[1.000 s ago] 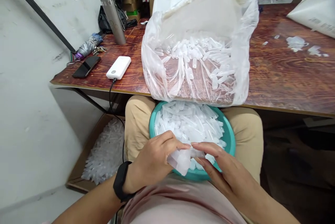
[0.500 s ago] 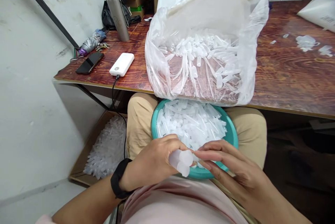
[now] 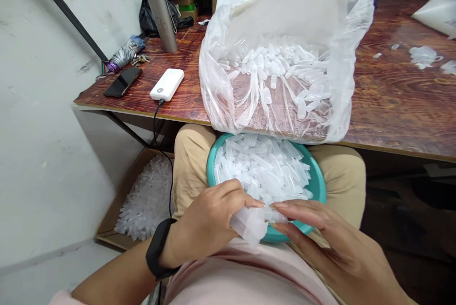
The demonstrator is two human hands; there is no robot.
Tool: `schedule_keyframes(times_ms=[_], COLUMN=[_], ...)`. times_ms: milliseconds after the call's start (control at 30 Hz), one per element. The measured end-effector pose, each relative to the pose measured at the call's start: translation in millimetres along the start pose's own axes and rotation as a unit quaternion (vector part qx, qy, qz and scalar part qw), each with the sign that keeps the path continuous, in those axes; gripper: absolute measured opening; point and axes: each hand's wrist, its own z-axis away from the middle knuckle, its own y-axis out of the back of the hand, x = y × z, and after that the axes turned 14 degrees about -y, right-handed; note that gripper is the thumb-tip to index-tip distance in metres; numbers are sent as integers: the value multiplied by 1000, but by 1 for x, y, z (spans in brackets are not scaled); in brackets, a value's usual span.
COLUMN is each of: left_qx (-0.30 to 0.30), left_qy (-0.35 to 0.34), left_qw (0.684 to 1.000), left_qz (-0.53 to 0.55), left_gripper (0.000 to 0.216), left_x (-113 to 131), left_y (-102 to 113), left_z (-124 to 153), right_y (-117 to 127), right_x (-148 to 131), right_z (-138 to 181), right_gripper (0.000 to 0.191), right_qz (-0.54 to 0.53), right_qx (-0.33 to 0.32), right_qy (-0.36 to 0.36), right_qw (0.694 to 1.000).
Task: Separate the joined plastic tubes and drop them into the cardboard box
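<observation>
My left hand (image 3: pixel 208 219), with a black band at the wrist, is closed around a few translucent white plastic tubes (image 3: pixel 250 226) whose rounded ends stick out by the thumb. My right hand (image 3: pixel 335 243) pinches another translucent plastic piece (image 3: pixel 276 215) between thumb and fingertips, right beside the left hand's bunch. Whether the pieces touch or fit together cannot be made out. Both hands are above the near edge of a teal basin (image 3: pixel 211 165) on my lap, which holds many similar white pieces (image 3: pixel 261 165).
On the wooden table (image 3: pixel 399 105), an open plastic bag (image 3: pixel 213 100) holds more pieces. A power bank (image 3: pixel 167 84) with a cable, a phone (image 3: pixel 123 81) and a steel bottle (image 3: pixel 160 15) stand or lie at left. A cardboard box (image 3: pixel 107 229) of pieces sits below left.
My right hand's fingers have opened a little and now show a translucent piece between them, next to the left hand's tubes. The view has shifted slightly.
</observation>
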Motion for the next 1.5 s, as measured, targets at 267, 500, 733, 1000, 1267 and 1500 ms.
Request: schedule_keyframes(times_ms=[267, 500, 733, 1000, 1267, 1500], left_qx=[13, 43, -3, 12, -8, -13], left_qy=[-33, 50, -43, -31, -6, 42], left_qw=[994, 997, 993, 994, 998, 999], left_qz=[-100, 26, -112, -105, -67, -18], left_gripper=[20, 26, 22, 21, 20, 13], left_x=[-2, -5, -1, 0, -5, -8], left_y=[-7, -7, -6, -13, -18, -21], left_z=[2, 4, 3, 3, 7, 7], right_y=[-15, -9, -3, -16, -16, -20], right_x=[-1, 4, 1, 3, 8, 9], right_z=[7, 5, 0, 9, 10, 7], right_gripper=[21, 25, 39, 36, 39, 36], right_qz=[-56, -8, 99, 23, 32, 39], right_qx=[25, -11, -36, -33, -55, -59], right_qy=[-138, -54, 63, -72, -75, -26], right_qw=[989, 998, 992, 997, 995, 997])
